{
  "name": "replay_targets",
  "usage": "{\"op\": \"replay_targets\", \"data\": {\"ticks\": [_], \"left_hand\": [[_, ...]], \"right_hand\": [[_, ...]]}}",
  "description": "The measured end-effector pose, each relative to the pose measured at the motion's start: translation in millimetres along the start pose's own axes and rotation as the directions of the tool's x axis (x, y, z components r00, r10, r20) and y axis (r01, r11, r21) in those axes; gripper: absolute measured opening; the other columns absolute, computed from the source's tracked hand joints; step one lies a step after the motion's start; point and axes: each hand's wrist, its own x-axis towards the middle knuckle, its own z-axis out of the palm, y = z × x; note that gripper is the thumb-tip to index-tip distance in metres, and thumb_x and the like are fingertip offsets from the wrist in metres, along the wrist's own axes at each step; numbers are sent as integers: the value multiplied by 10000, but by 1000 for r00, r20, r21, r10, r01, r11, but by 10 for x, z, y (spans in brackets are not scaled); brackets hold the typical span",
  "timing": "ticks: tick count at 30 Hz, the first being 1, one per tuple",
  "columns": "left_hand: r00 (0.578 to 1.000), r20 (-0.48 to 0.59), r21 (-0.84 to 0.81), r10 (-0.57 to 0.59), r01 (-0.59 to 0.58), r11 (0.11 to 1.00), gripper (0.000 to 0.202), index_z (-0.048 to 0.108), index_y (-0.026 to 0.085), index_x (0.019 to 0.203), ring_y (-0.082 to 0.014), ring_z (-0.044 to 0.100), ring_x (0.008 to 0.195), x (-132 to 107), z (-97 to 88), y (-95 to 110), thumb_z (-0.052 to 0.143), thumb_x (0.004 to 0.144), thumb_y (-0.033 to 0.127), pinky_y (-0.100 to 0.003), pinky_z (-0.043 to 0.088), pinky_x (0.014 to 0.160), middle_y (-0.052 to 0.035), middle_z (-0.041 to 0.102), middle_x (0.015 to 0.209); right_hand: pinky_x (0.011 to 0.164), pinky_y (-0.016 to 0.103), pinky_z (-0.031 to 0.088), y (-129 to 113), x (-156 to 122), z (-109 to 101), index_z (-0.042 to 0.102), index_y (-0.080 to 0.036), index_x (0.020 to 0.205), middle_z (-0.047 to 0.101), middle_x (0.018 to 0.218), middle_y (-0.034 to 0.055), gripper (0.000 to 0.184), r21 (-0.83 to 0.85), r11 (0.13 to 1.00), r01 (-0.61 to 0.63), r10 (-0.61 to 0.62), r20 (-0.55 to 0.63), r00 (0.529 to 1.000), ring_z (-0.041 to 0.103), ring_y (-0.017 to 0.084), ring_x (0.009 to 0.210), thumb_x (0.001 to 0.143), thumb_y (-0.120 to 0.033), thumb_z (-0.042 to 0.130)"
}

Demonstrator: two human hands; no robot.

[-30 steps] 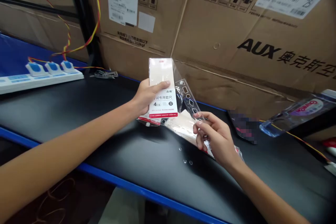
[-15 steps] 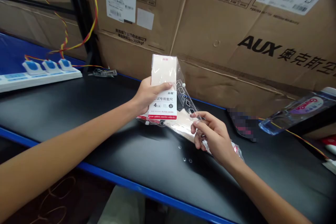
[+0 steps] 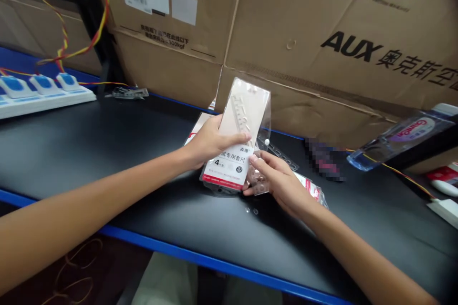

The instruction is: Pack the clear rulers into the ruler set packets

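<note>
My left hand (image 3: 211, 140) is closed around a flat ruler-set packet (image 3: 248, 105), thumb across its front. The packet is a clear sleeve with a white, red-edged card, tilted to the right; a clear ruler shape shows inside. My right hand (image 3: 282, 176) is at the packet's lower right edge, its fingers pinching a small clear plastic sheet (image 3: 260, 185) with round shapes. Behind the hands lies a clear template ruler (image 3: 284, 155), partly hidden. Another packet (image 3: 315, 190) shows beyond my right wrist, and one more (image 3: 198, 127) behind my left hand.
Small clear discs (image 3: 251, 211) lie on the black tabletop (image 3: 150, 228). A white power strip (image 3: 46, 100) with plugs is at left. Large cardboard boxes (image 3: 286, 90) stand along the back. At right are a clear bottle (image 3: 404, 138) and a blurred dark object (image 3: 325, 159).
The packet has tilted to the right and sits slightly lower. My right hand has come left to its lower edge. The template ruler, earlier beside the packet, now shows lower behind the hands.
</note>
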Motion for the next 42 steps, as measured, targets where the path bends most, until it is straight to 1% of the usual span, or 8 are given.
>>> {"op": "replay_targets", "data": {"ticks": [5, 9, 12, 16, 23, 29, 34, 42], "left_hand": [[997, -71, -62, -23, 19, 998, 362, 718, 145, 1077, -234, 750, 838, 12, -5, 35, 844, 759, 262, -348, 631, 767, -100, 788, 1015], [990, -122, -143, -75, 57, 988, 346, 707, 141, 1058, -226, 744, 753, 53, -51, 78, 844, 755, 235, -358, 640, 724, -78, 788, 914], [991, -85, -173, -105, 89, 981, 303, 711, 151, 1035, -222, 740, 712, 40, -45, 82, 832, 767, 224, -355, 640, 689, -66, 780, 865], [991, -27, -173, -133, 127, 977, 289, 720, 156, 1005, -230, 740, 705, 5, -14, 63, 840, 760, 252, -355, 638, 639, -73, 774, 884], [971, 43, -266, -237, 240, 934, 283, 707, 160, 987, -232, 734, 705, -13, 15, 37, 834, 765, 280, -363, 641, 611, -85, 765, 862], [948, 104, -349, -302, 319, 881, 158, 687, 156, 884, -210, 716, 624, -42, 66, 45, 795, 794, 228, -346, 635, 590, -64, 750, 755], [942, 88, -344, -325, 335, 877, 180, 687, 179, 891, -221, 717, 631, -31, 68, 43, 803, 785, 266, -354, 633, 595, -55, 752, 742], [898, 45, -320, -438, 428, 845, 317, 652, 169, 802, -216, 670, 536, -63, 129, -7, 728, 844, 474, -332, 576, 511, -89, 709, 649]], "right_hand": [[705, 368, 660, -42, -6, -16, 684, -236, 1072, 726, 1024, 51, 227, 47, 996, 81, -80, -14, 997, 718, 191, 821, 924, -409, 682], [731, 341, 651, -87, -6, -36, 721, -217, 1105, 744, 930, 41, 230, 79, 993, 93, -89, -48, 995, 727, 182, 799, 894, -308, 710], [707, 271, 619, -82, -8, -43, 726, -215, 1086, 754, 900, 30, 286, 30, 995, 94, -93, -36, 995, 715, 144, 746, 831, -319, 804], [660, 253, 581, -61, -17, -48, 720, -215, 1013, 728, 778, 0, 289, 10, 995, 103, -103, 1, 995, 667, 122, 653, 794, -357, 845], [662, 240, 558, -121, -43, -38, 752, -201, 949, 723, 854, 15, 180, 111, 993, 50, -56, 51, 997, 665, 121, 707, 816, -309, 808], [696, 341, 590, -133, -74, -49, 763, -229, 861, 729, 833, 21, 162, 162, 985, 57, -62, 25, 998, 685, 184, 725, 746, -333, 811], [712, 353, 568, -126, -65, -46, 761, -209, 890, 722, 838, 37, 193, 126, 991, 54, -60, 47, 997, 668, 192, 721, 726, -301, 803], [740, 344, 551, -87, -81, -18, 715, -223, 831, 641, 693, 2, 182, 27, 993, 116, -118, 110, 987, 617, 166, 663, 842, -390, 785]]}}
